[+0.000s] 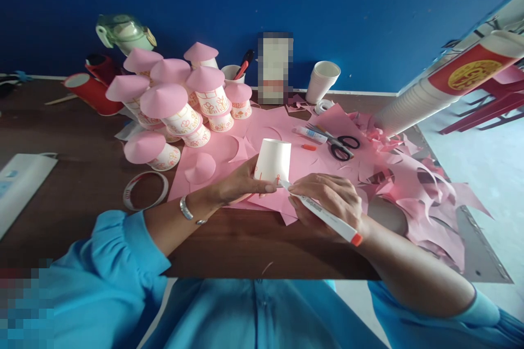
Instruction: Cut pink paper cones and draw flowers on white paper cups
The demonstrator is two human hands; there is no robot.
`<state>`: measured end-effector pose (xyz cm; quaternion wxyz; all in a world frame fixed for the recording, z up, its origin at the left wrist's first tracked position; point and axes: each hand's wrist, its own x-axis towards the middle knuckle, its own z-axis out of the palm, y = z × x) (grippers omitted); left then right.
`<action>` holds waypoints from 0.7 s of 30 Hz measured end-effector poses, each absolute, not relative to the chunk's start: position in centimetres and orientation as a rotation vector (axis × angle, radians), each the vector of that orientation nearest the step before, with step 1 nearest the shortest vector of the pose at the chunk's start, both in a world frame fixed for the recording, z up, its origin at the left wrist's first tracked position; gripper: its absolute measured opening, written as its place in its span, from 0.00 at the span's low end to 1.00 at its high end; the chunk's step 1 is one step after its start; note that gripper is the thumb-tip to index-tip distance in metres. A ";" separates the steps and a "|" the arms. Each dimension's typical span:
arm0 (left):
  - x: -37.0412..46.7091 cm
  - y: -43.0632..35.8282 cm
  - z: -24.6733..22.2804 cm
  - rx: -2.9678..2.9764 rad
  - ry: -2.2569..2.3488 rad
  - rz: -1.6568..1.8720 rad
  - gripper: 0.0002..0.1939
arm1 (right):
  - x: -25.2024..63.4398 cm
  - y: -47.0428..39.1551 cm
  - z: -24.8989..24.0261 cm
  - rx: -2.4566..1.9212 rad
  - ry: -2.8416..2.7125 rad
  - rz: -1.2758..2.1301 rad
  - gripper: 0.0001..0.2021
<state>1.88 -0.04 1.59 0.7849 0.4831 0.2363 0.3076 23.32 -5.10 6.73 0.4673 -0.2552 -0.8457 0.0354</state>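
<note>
Inverted white cup (273, 159), base up and slightly tilted, held at its lower left side by the left hand (237, 182), with the thumb along the near side by the rim and the other fingers partly behind. Near the rim, a few small orange-red marks. Gripped slantwise in the closed fingers of the right hand (331, 193): white marker (323, 214), orange at the rear end, with the nib at the cup's marked wall, just right of the left thumb.

Beneath and around both hands, pink paper (262, 120) on a dark table (245, 248). Beyond the cup, to the right: scissors (344, 148), glue stick (311, 134) and orange cap (309, 147). To the left, cone-topped cups (166, 102) in a cluster; nearer, a loose cone (201, 168) and a ring (145, 191). At far right, curled scraps (429, 180) and a long cup stack (413, 108).

Hidden or unclear: fingertips of the left hand behind the cup; part of the rim, behind the thumb; lower fingers of the right hand, under the marker; exact contact of nib and wall, too small to tell. Pixelated: upright object (275, 68) by the wall and lower left corner. Cut off at the right edge: long cup stack.
</note>
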 end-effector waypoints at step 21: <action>1.7 0.1 2.1 1.086 0.498 0.590 0.27 | 23.4 -4.9 7.0 -0.646 -2.068 0.055 0.14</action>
